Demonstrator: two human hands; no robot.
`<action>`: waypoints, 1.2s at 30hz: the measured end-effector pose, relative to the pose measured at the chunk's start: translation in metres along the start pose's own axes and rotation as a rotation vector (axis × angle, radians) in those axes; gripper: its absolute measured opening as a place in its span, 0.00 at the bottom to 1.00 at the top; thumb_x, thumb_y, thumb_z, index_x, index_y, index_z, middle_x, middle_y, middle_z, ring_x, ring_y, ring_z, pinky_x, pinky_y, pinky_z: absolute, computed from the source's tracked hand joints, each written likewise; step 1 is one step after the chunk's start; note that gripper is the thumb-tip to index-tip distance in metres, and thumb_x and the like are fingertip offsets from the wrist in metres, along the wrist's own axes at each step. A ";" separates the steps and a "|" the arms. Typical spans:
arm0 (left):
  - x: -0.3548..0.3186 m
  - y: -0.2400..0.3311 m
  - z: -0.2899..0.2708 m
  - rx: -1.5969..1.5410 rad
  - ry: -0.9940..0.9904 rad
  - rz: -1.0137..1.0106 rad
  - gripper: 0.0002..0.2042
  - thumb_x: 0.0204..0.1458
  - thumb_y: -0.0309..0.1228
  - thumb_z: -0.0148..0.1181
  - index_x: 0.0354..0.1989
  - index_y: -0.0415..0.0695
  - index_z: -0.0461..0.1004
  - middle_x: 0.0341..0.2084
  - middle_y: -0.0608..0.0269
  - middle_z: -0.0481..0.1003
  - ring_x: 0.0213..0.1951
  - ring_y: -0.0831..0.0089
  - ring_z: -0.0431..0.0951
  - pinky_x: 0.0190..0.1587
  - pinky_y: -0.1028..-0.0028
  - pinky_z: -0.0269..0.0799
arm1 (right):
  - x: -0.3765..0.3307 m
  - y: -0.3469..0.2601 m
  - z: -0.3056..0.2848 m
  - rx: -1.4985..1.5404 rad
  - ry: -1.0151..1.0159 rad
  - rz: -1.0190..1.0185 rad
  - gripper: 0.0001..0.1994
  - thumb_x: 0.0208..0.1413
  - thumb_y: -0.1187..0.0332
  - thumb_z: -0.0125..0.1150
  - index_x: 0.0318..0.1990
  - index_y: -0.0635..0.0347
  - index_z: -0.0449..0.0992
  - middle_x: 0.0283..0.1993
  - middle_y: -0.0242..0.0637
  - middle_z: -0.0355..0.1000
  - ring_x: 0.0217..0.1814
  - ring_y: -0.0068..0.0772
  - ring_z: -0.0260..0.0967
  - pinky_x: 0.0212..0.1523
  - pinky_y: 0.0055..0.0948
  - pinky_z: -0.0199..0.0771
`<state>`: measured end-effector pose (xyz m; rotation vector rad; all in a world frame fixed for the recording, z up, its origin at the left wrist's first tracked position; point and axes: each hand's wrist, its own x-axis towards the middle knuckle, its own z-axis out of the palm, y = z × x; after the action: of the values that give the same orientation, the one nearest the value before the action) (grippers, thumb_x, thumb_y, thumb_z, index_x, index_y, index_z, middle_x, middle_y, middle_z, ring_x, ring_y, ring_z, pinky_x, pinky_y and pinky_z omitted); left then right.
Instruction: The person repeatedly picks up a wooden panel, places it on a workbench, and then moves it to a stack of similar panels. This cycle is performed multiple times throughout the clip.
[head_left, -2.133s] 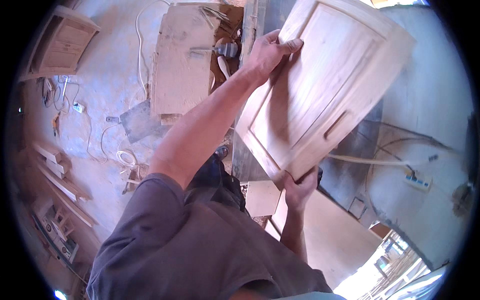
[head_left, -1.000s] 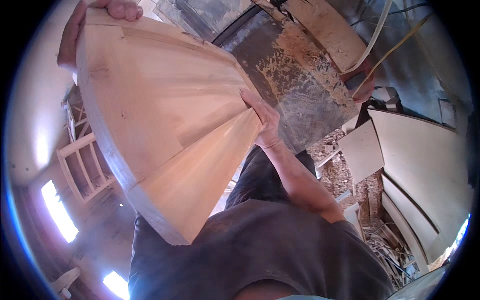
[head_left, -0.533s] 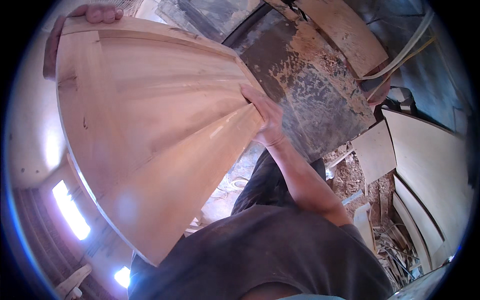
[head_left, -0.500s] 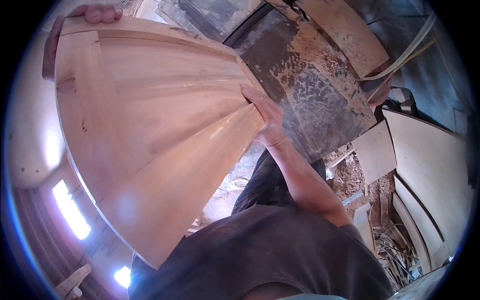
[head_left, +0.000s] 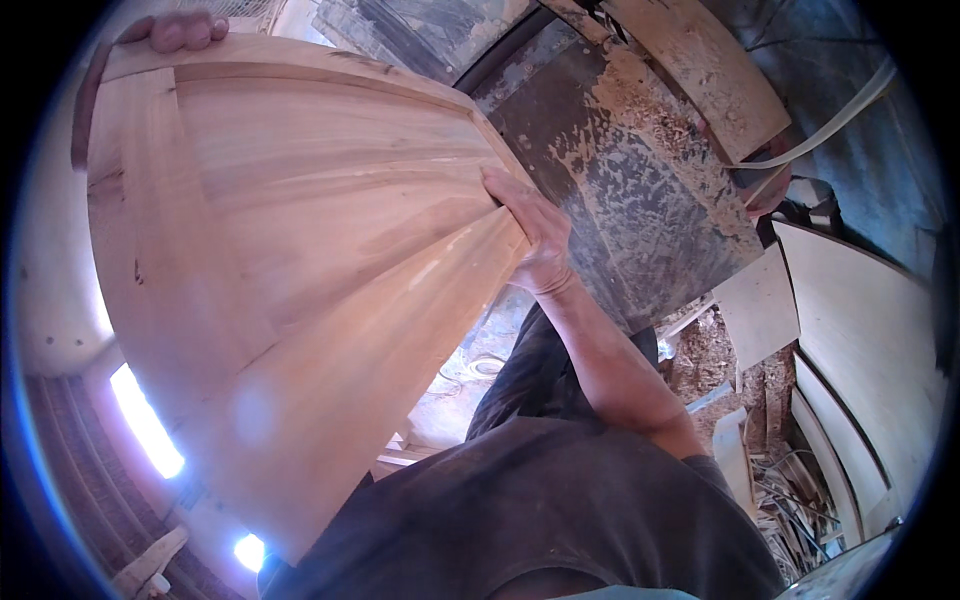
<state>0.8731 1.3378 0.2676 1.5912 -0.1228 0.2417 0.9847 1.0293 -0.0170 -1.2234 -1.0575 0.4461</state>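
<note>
- wooden panel door (head_left: 300, 290): a large, pale, unfinished piece with a raised frame and a recessed middle field; held up close to the camera, it fills the left and centre of the view, its near end spreading wide toward the lower left.
- right hand (head_left: 535, 235): set against the panel's right edge, near the corner of the frame; the fingers (head_left: 505, 190) lie closed over that edge, gripping it, with the bare forearm running down to the person's dark grey shirt (head_left: 540, 520).
- left hand (head_left: 175, 30): at the panel's far top edge, upper left of the view; only the fingertips show, curled over the edge and clamped on the wood, the rest hidden behind the panel.
- metal surface (head_left: 620, 190): a dark, worn sheet just behind the right hand, dusted with pale sawdust.
- curved board (head_left: 700, 70): a light plank lying across the top of the metal surface, also strewn with sawdust.
- flat boards (head_left: 860, 340): pale sheets leaning at the right edge, well apart from the panel.
- wood offcuts (head_left: 790, 490): a heap of scraps and strips on the floor at lower right, below the flat boards.
- bright openings (head_left: 145, 420): glaring patches of light at lower left, beside the panel's near end.
</note>
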 end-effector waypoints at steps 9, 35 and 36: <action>0.006 -0.007 -0.028 -0.191 0.014 -0.094 0.20 0.65 0.38 0.37 0.57 0.44 0.72 0.44 0.62 0.72 0.52 0.64 0.66 0.62 0.59 0.56 | 0.004 0.006 -0.001 -0.016 -0.008 0.024 0.37 0.21 0.72 0.72 0.52 0.65 0.75 0.55 0.49 0.75 0.57 0.47 0.74 0.59 0.35 0.73; -0.003 -0.009 -0.034 -0.124 0.020 -0.113 0.24 0.64 0.45 0.37 0.59 0.42 0.68 0.49 0.54 0.71 0.55 0.58 0.67 0.64 0.55 0.57 | 0.022 0.007 0.021 -0.012 0.023 -0.010 0.35 0.21 0.76 0.72 0.49 0.65 0.76 0.51 0.47 0.76 0.54 0.47 0.76 0.55 0.36 0.77; -0.004 -0.008 -0.034 -0.123 0.022 -0.102 0.25 0.64 0.45 0.37 0.59 0.42 0.68 0.49 0.54 0.70 0.55 0.58 0.67 0.64 0.55 0.57 | 0.024 0.008 0.022 -0.016 0.021 -0.016 0.35 0.21 0.77 0.72 0.49 0.65 0.76 0.51 0.47 0.76 0.54 0.46 0.76 0.55 0.36 0.77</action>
<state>0.8689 1.3720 0.2593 1.4680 -0.0385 0.1687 0.9795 1.0622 -0.0149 -1.2305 -1.0537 0.4124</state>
